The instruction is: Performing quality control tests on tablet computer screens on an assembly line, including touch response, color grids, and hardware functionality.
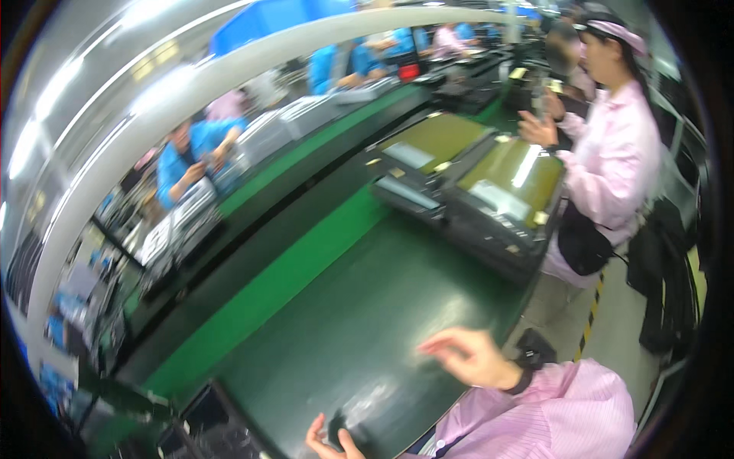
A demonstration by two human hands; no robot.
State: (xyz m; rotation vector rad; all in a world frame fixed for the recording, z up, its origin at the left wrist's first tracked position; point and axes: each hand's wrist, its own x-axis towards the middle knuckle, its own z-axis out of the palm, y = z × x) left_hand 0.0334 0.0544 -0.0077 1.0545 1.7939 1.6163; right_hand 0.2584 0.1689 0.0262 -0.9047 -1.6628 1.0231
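Observation:
My right hand (468,356) hovers over the dark green bench mat (359,321), fingers spread and pointing left, holding nothing. It wears a dark wrist strap, and a pink striped sleeve (566,413) covers the forearm. My left hand (330,442) shows only partly at the lower edge. Its thumb and fingers close around a small dark object (337,425) that rests on the mat. The picture is blurred, so the object's shape stays unclear.
Two dark trays with olive-yellow panels (514,177) (434,139) lie further along the bench. A co-worker in a pink coat (615,164) stands beside them at the right. A bright green conveyor strip (298,264) runs alongside. People in blue (191,157) sit across. A dark tray (205,419) sits lower left.

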